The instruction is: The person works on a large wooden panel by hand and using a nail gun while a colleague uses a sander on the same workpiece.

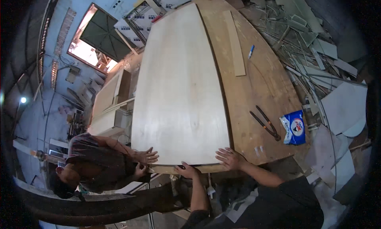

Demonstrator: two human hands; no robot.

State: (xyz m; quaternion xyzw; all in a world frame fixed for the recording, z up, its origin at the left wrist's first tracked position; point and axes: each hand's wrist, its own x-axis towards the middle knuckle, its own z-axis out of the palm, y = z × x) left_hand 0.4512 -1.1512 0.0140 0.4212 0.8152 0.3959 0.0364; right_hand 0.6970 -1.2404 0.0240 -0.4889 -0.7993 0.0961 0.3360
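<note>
A long, pale wooden panel (180,86) lies over a brown plywood worktable (264,98). At the panel's near edge, my left hand (188,171) is closed around the rim, its fingertips partly hidden by a small dark patch I cannot make out. My right hand (230,159) rests flat on the near right corner with fingers spread. To the left stands a co-worker (99,161), whose one hand (146,156) lies spread on the panel's near left corner; their other hand (139,172) is just below the edge.
On the worktable's right side lie pincers (266,123) with dark and orange handles, a blue and white packet (293,127), a blue marker (251,51) and a narrow wooden strip (236,44). Scrap boards (343,106) pile up beyond. Wooden box frames (109,110) stand at left.
</note>
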